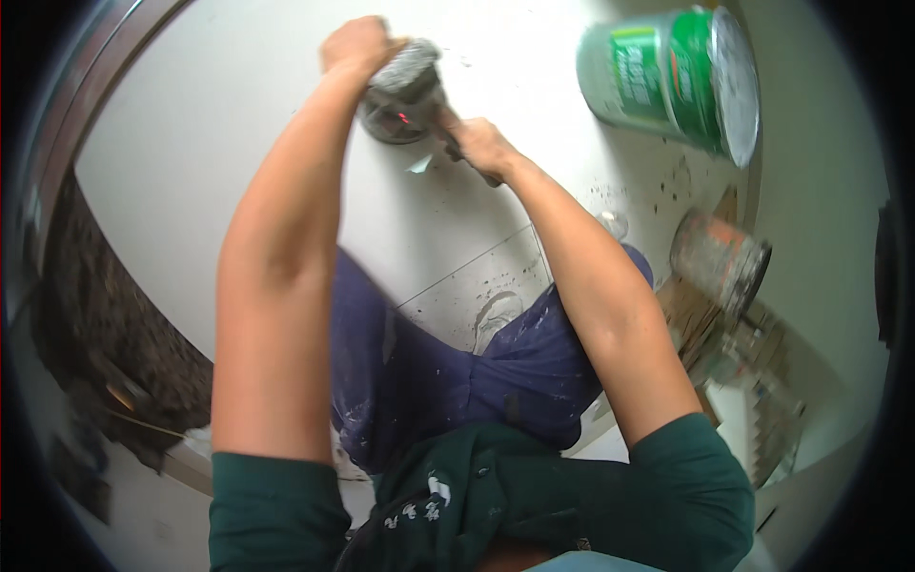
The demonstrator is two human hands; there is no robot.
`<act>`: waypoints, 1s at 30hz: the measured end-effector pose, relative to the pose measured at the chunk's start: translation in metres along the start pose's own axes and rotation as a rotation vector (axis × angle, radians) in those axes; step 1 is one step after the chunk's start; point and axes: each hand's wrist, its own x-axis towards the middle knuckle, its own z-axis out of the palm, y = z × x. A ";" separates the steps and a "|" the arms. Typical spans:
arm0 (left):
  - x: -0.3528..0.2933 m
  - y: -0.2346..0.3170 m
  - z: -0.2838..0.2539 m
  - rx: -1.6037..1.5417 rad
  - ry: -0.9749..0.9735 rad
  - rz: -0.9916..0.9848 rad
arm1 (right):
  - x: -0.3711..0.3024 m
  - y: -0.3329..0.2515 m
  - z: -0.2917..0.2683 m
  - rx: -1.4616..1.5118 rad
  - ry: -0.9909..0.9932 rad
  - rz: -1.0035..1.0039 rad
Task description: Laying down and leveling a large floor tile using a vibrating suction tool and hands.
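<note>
In front of me on the pale floor, a small grey-smeared can (391,119) carries a thick grey, paste-like mass at its top. My left hand (357,46) is closed at the upper left of the can, its fingers partly hidden and blurred. From the right, my right hand (481,148) grips a dark-handled tool (491,177). The tool's far end meets the can's right side, where blur hides its shape. A small pale scrap (419,164) lies on the floor just below the can.
A large green and white bucket (643,76) stands at the far right. Nearer are a dirty can (710,253) and a notched trowel (774,424) by the wall. Dark debris (124,305) fills the left side beyond the floor's curved edge. Specks dot the tiles.
</note>
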 end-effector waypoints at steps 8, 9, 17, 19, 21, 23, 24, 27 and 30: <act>-0.003 0.015 -0.005 0.061 0.016 -0.082 | -0.010 -0.017 -0.009 -0.073 -0.023 -0.026; -0.004 0.014 -0.006 0.061 0.018 -0.091 | -0.014 -0.022 -0.010 -0.126 -0.023 -0.004; 0.000 0.019 -0.002 0.077 0.035 -0.125 | -0.014 -0.021 -0.012 -0.241 -0.005 -0.010; -0.002 0.015 0.002 0.071 0.025 -0.146 | -0.010 -0.016 -0.010 -0.256 -0.002 -0.031; -0.004 0.004 0.003 0.080 0.036 -0.114 | -0.008 -0.019 -0.004 -0.254 -0.010 -0.044; -0.001 -0.003 -0.001 0.078 -0.021 -0.086 | -0.002 -0.017 0.004 -0.297 0.073 -0.096; -0.009 0.035 -0.019 -0.027 -0.094 -0.162 | 0.001 -0.005 0.001 -0.309 0.087 -0.067; -0.013 0.027 -0.021 -0.015 0.010 -0.118 | -0.002 -0.007 0.000 -0.257 0.129 -0.140; -0.015 0.020 -0.014 -0.088 0.076 -0.127 | 0.002 0.002 -0.001 -0.228 0.112 -0.147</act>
